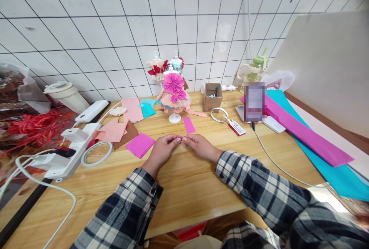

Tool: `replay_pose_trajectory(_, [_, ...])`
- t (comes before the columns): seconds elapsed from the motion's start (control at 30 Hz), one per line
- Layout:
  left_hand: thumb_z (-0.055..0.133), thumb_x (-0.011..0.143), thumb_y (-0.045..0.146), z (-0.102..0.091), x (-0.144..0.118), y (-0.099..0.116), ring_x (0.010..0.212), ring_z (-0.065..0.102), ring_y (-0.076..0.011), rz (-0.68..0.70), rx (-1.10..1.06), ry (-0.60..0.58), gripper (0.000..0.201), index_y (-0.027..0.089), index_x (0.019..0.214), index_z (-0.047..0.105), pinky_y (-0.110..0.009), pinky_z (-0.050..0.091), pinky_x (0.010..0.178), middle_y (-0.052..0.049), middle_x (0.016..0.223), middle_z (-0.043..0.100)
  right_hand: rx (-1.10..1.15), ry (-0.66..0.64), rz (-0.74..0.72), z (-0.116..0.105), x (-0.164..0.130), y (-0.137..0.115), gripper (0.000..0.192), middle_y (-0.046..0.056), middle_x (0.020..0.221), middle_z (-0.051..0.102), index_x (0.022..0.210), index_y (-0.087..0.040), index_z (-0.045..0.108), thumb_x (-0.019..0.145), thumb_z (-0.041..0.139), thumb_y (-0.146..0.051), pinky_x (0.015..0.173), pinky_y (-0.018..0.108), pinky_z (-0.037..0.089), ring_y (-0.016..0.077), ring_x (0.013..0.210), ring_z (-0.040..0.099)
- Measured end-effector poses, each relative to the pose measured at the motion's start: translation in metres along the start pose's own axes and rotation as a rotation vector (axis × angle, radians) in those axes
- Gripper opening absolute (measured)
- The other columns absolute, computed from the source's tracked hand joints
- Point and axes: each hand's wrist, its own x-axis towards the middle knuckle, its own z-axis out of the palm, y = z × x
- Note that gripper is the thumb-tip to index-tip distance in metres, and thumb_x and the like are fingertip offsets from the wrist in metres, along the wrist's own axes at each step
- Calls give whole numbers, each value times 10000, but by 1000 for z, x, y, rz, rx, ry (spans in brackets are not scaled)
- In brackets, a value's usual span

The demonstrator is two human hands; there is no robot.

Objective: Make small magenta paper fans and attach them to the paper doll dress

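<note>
Magenta scrap [181,137] pinched between left hand [163,149] and right hand [198,146], sleeves [256,183] black-white plaid. Magenta square [140,144] at 9 o'clock of the hands, magenta strip [189,124] at 12, pink-peach doll [173,93] further at 12. Table [184,187] light wood grain; magenta sheet [305,133] over cyan sheet [331,164] at 3 o'clock; wall [115,22] white tile, dark grout.

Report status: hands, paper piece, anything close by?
Left hand and right hand pinch a tiny magenta paper piece between fingertips, above the table. Magenta strip just beyond; nothing blocking.
</note>
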Motion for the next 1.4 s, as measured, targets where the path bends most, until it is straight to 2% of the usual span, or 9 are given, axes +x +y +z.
replay_pose_trajectory(0.83, [656,700,523,0,0,0,885,620,-235,-38,2,-17,415,161,897,697,-317,452,795,-73,943,717,-34,-3,4,0,1,0,387,-41,609,391,634,-181,413,901,388,-459,579,229,314,99,597,374])
replay_pose_trajectory(1.4, [682,680,522,0,4,-6,798,619,-199,-46,-39,-12,409,161,874,697,-287,447,745,-60,901,717,-60,23,3,1,3,1,336,-41,612,424,646,-182,429,905,403,-394,573,229,304,101,595,396])
